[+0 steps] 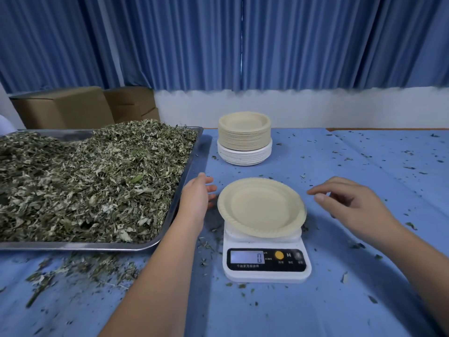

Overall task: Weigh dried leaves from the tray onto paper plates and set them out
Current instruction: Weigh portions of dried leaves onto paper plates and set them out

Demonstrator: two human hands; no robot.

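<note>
Dried leaves (85, 181) heaped in steel tray (73, 245), worktop (364, 288) left. Left hand (196, 195) relaxed, holding nothing, just beside paper plate (261, 206) on scale (267, 263), display reading 0. Plate stack (244, 137) behind. Right hand (352, 203) loosely spread, near plate.

Plate (261, 206) on scale (266, 265), tray (194, 152) left

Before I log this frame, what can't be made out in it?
Head view:
- scale: print under its buttons, too small and blurred.
- tray: left end cut off by the frame edge.
- plate stack: count, rims too fine.
- left hand: whether it touches the paper plate, unclear at this angle.
</note>
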